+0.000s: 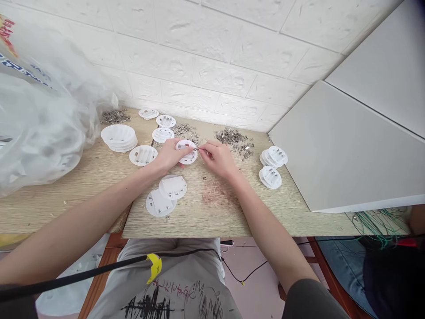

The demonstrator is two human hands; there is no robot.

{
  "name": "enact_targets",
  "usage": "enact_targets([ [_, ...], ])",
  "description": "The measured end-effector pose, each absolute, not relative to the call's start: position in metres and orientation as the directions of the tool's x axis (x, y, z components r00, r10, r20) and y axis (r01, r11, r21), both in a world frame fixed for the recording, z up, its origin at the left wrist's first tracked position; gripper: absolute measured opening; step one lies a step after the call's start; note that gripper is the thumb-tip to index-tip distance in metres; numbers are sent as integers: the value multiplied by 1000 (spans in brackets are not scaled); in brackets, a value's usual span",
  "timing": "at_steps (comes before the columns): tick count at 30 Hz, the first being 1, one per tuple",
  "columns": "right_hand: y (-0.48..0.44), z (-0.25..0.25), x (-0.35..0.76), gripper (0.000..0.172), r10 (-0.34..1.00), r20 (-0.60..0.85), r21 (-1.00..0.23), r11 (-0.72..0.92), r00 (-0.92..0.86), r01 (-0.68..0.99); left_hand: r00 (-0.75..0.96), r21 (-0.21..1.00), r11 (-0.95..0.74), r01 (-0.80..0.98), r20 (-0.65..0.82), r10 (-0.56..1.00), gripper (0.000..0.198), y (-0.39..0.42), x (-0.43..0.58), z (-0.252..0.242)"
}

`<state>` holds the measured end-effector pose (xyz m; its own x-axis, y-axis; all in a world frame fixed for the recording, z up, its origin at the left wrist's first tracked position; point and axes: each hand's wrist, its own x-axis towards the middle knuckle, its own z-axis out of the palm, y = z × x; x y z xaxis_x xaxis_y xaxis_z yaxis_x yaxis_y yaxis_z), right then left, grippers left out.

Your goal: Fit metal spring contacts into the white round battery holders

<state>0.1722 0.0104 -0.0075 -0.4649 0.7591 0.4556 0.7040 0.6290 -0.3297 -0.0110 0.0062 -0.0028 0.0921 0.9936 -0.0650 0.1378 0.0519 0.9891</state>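
My left hand [171, 155] grips a round white plastic battery holder [186, 156] by its left edge, thumb across its face. At the holder's right edge, my right hand [217, 156] pinches a tiny metal piece [196, 149], probably a battery contact; its exact shape is too small to tell. Just behind the hands lie loose heaps of small metal contacts [232, 135]. Two more round holders [172, 187] overlap on the table in front of my left hand, with their flat sides up. A single metal contact [204, 178] rests near my right wrist.
Stacks of white discs stand at the left [118, 136] and right [272, 176]. A large clear plastic bag [43, 110] bulges over the table's left side. A white brick wall [206, 62] and grey panel [352, 146] bound the wooden table [186, 228]. Green wires [378, 225] hang at right.
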Motion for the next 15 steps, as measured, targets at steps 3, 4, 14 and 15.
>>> enact_targets([
  [3,10,-8,172,22,770,441,-322,615,-460,720,102,990,45,131,-58,993,32,7,-11,-4],
  [4,10,-8,172,22,770,443,-316,613,-459,724,106,991,41,131,-55,993,32,7,-11,-4],
  [14,9,-7,170,24,775,422,-288,606,-470,741,98,989,39,144,-54,994,31,7,-11,-4],
  [15,9,-7,170,24,777,419,-288,603,-469,744,98,989,39,146,-54,994,31,7,-11,-4],
])
